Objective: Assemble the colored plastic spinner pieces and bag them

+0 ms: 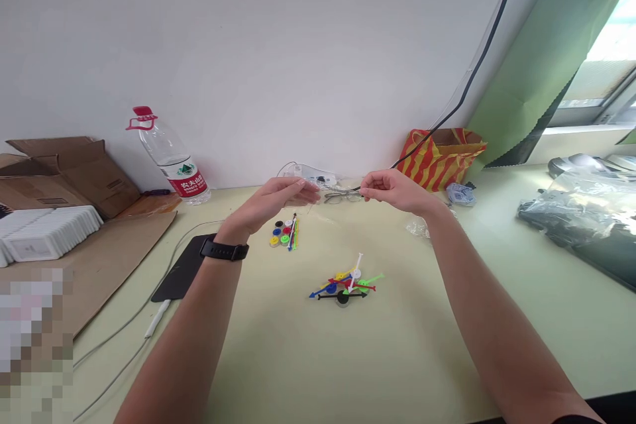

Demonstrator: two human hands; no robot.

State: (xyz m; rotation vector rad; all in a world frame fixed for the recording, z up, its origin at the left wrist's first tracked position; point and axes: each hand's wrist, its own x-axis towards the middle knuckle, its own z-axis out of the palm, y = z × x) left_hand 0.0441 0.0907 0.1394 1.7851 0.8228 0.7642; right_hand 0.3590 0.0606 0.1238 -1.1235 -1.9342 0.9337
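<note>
Both my hands are raised over the far part of the table, with a thin clear plastic bag (335,189) stretched between them. My left hand (285,197), a black watch on its wrist, has the bag's edge between thumb and long, nearly straight fingers. Thumb and fingertips of my right hand (390,189) pinch the other side. The bag's outline is faint. Nearer to me lies a pile of coloured arrow spinners (348,283) on round bases. Below my left hand sit several coloured round bases (281,233) beside a bundle of loose arrows (293,233).
Eyeglasses (342,198) lie behind the bag. To the left are a large water bottle (181,169), a cardboard box (64,172), white frames (50,232) and a cabled black tablet-like slab (183,271). On the right stand a striped bag (432,162) and plastic-wrapped items (581,205).
</note>
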